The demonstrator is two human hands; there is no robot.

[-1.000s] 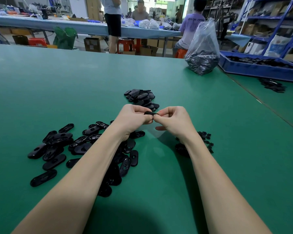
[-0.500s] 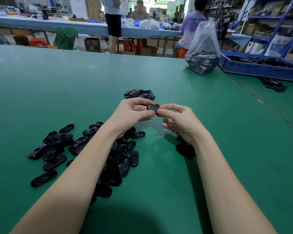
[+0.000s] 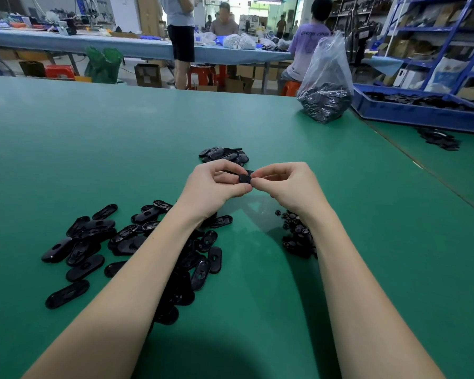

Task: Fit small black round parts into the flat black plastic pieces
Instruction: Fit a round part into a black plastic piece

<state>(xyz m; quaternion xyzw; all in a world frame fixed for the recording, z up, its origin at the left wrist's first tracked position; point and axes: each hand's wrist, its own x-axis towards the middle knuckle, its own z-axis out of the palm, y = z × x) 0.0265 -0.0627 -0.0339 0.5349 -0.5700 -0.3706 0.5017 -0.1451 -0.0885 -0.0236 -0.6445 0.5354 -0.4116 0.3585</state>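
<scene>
Green table point(image 3: 121, 146) held a small far pile point(image 3: 225, 154), likely done, a big unfitted heap point(image 3: 148, 242) near; left hand point(image 3: 211, 187) and right hand point(image 3: 288, 187) pinched one piece point(image 3: 244, 178).

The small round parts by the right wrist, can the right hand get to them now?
Probably not yet: the right hand is pinching the flat piece with the left hand; the small round parts lie uncovered.

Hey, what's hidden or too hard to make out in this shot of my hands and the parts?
Head view only:
- Piece pinched between left hand and right hand: fingers hide most; whether a round part is seated is unclear.
- Small round parts: right forearm covers some.
- Flat pieces pile: left forearm covers its right side.
</scene>
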